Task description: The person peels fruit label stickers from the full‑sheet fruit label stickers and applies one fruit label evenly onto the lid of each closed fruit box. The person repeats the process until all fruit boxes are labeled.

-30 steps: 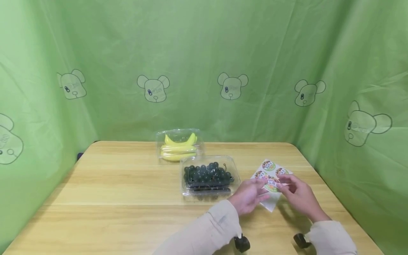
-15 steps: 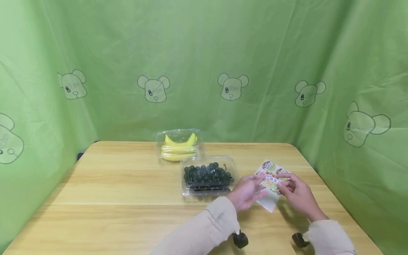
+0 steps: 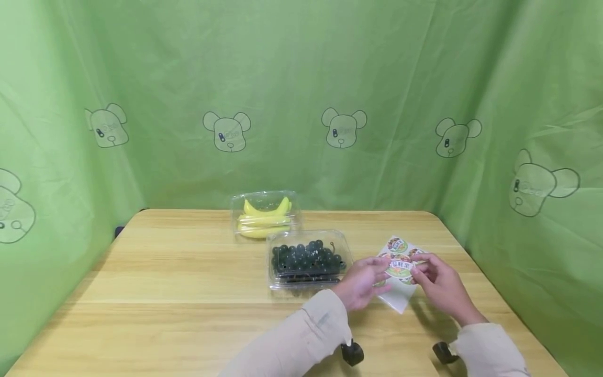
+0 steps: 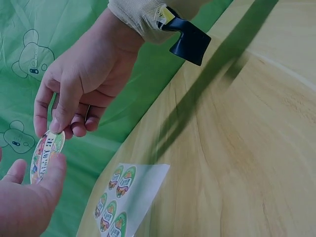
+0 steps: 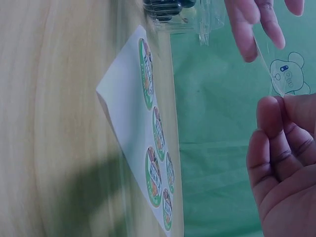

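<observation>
1. Head view, right of centre in the frame: your two hands meet above the sticker sheet [image 3: 398, 293], holding one peeled round sticker [image 3: 399, 268] between them.
2. Right hand [image 3: 440, 288]: thumb and forefinger are pinched on the right edge of the sticker. The left wrist view confirms this at its left edge, where the fingertips [image 4: 57, 123] clamp the top of the sticker [image 4: 45, 155].
3. Left hand [image 3: 363, 283]: its fingers are loosely extended, with the tips at the sticker's left edge. Whether they actually grip it cannot be told.
4. Sticker sheet: it lies flat on the wooden table [image 3: 188, 293], under and just behind your hands, with further round stickers on it, as the right wrist view shows [image 5: 148, 143].
5. Centre of the head view: a clear box of dark grapes [image 3: 308, 259] stands just left of your left hand. A clear box of bananas [image 3: 265, 214] sits behind it, nearer the green curtain [image 3: 301, 78].
</observation>
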A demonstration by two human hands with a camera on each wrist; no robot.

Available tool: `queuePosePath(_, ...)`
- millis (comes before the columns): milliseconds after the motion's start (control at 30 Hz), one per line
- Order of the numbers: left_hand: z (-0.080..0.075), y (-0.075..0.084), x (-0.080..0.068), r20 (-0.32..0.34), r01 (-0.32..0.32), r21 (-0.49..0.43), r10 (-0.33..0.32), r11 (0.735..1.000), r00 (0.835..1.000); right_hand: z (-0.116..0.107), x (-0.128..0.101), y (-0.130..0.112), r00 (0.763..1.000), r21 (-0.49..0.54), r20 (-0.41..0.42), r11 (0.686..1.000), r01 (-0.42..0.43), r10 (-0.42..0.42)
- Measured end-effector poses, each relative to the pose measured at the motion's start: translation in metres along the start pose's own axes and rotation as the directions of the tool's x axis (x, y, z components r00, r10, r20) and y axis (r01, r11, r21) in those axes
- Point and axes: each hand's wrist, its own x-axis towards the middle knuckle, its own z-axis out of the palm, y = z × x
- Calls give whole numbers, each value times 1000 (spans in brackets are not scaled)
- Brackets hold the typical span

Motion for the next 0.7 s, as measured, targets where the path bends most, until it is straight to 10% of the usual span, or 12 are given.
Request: queuePosePath(700,-4,17,-1,37,-9,42,7,999,999,4,12,-4,995,56,-6,994,99,-99)
